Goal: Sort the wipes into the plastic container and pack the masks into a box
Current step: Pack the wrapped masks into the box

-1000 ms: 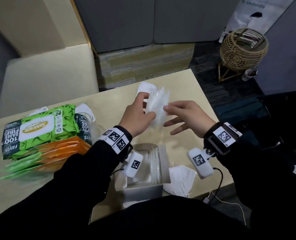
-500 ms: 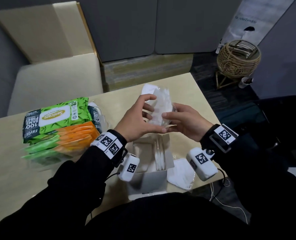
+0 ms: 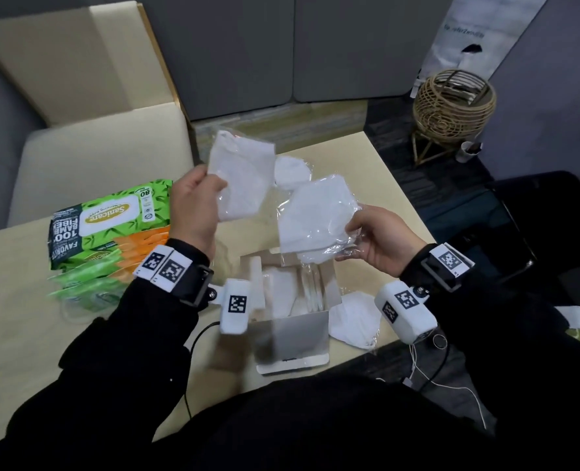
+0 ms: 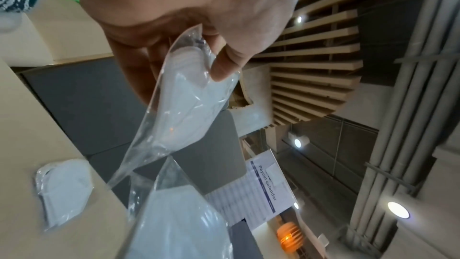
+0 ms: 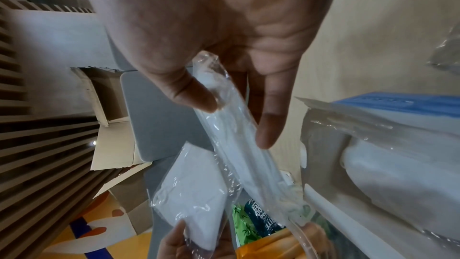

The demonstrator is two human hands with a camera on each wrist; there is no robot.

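A: Nearest you sits the open grey cardboard box (image 3: 290, 329), wrapped masks already standing inside. Where are your two?

B: Above it. Your right hand (image 3: 382, 241) pinches, thumb against fingers, a white folded mask in a clear plastic sleeve (image 3: 315, 220). Your left hand (image 3: 193, 207) pinches a second sleeved white mask (image 3: 239, 181) by its edge, higher and farther out.

A: How will they handle?

B: Probably light, floppy and slick. Grip through the film onto the mask body, not the loose edge. Beyond, another wrapped white mask (image 3: 290, 171) lies on the pale wooden table (image 3: 377, 185).
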